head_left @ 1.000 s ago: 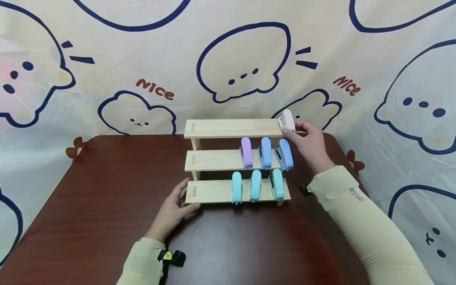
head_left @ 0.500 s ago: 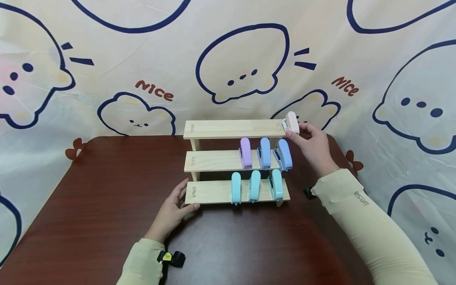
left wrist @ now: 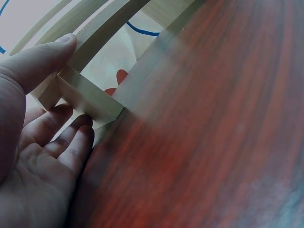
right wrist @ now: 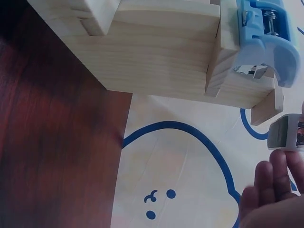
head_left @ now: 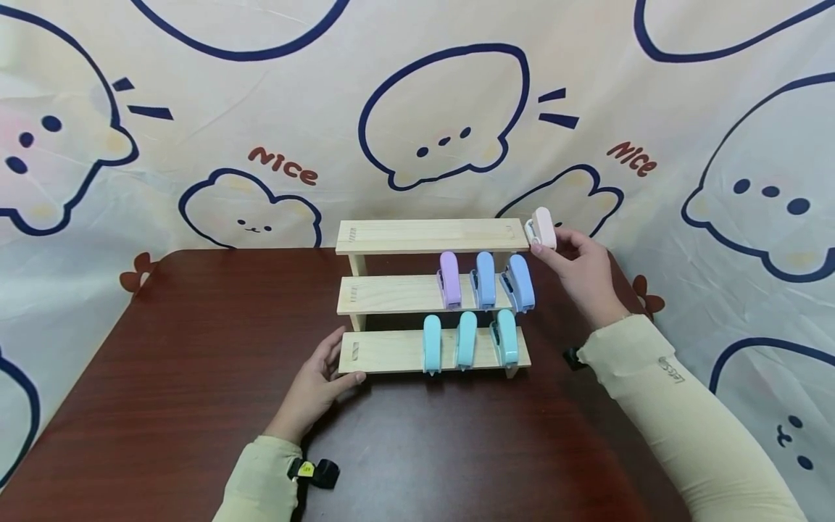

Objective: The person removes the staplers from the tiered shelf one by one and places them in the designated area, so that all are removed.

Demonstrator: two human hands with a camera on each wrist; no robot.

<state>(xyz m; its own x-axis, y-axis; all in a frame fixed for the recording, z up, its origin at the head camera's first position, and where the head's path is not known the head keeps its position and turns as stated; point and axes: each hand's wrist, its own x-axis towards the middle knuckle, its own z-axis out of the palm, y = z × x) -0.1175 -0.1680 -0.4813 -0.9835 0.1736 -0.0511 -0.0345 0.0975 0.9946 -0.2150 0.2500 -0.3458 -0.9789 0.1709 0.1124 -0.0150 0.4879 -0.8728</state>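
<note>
My right hand pinches a pale pink stapler just off the right end of the top board; its grey underside shows in the right wrist view, apart from the wood. At the lower left my left hand grips the end of the bottom board of a three-step wooden rack, thumb on the front edge, fingers at the side and beneath. On the middle board sit a purple stapler and two blue staplers, one a left blue stapler, the other a right blue stapler at the end.
Three teal staplers, with a middle teal stapler among them, sit on the right half of the bottom board. The rack stands on a dark red-brown table. A cartoon-printed cloth hangs behind and at the sides.
My right hand has moved right with the pale pink stapler, from above the top board's right end to beyond it. The left hand and the other staplers keep their places.
</note>
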